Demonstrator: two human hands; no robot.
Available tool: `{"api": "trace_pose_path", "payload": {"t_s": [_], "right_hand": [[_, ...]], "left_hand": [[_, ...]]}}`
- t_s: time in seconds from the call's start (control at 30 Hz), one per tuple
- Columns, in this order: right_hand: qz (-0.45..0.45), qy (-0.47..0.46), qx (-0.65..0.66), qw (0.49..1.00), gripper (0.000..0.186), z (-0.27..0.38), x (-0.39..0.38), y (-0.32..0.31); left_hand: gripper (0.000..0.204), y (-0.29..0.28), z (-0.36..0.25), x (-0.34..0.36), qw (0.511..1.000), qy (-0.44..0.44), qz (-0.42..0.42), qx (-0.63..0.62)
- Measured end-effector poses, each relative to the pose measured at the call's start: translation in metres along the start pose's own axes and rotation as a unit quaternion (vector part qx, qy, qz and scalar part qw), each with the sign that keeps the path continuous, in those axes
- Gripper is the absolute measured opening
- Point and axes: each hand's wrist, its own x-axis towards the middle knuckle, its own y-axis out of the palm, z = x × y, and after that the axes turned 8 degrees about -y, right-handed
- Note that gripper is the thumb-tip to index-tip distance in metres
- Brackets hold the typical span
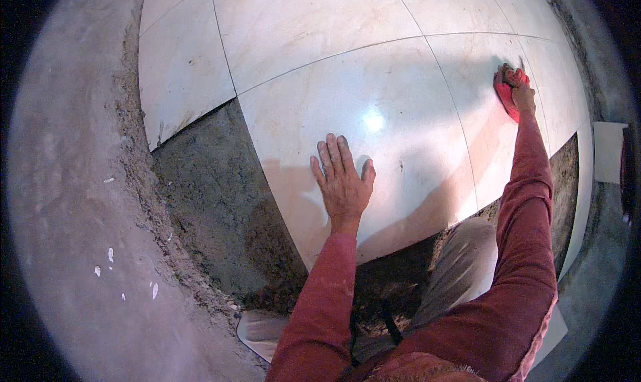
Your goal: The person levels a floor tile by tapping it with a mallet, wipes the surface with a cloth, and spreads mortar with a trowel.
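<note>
My left hand (342,185) lies flat on a large pale floor tile (300,121), its fingers stretched out and spread. With my arm reaching far to the right, my right hand (524,97) is closed on a red cloth (506,98). The cloth is bunched up and pressed against the neighbouring tile (467,101), close to a joint line. Faint smudges mark the tile surfaces. Both my sleeves are dark red.
Rough grey mortar (214,195) lies exposed left of the tile, and more bare bed (567,171) shows at the right. A grey wall (73,181) bounds the left side. A whitish block-like object (609,153) stands at the right edge. My knee (461,255) is by the tile's near edge.
</note>
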Motion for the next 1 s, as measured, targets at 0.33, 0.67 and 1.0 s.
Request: {"api": "trace_pose_path", "payload": {"t_s": [0.33, 0.67, 1.0], "right_hand": [[0.042, -0.374, -0.040, 0.925, 0.046, 0.236, 0.063, 0.094], [0.021, -0.469, 0.040, 0.882, 0.036, 0.433, -0.005, 0.139], [-0.049, -0.501, 0.181, 0.845, 0.023, 0.618, -0.120, 0.163]], "left_hand": [[0.080, -0.001, 0.013, -0.003, 1.000, -0.012, -0.012, 0.013], [0.079, 0.001, 0.002, 0.000, 1.000, -0.014, -0.008, -0.009], [0.085, 0.061, 0.045, -0.052, 0.936, -0.150, 0.098, -0.304]]}}
